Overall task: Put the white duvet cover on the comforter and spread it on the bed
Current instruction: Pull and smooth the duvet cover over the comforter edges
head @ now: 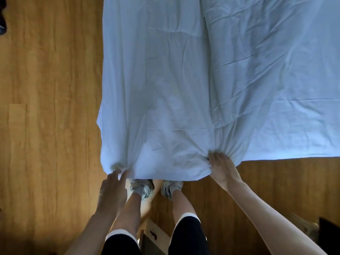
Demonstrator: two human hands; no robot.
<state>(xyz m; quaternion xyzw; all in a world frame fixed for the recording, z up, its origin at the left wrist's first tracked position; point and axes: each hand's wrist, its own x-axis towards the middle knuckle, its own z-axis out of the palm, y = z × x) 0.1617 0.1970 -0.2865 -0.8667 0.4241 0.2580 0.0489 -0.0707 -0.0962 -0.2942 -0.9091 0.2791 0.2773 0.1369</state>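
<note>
white duvet cover (pixel 184 89) runs lengthwise away; left hand (pixel 112 188) and right hand (pixel 223 168) pinch its near edge.

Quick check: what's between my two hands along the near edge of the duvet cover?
In the head view, only a sagging stretch of the white duvet cover spans from left hand to right hand. Below its edge, both shoes show.

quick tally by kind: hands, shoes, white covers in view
hands: 2, left hand and right hand, each gripping the cover's near edge
shoes: 2, left shoe, right shoe
white duvet cover: 1
total: 5
</note>
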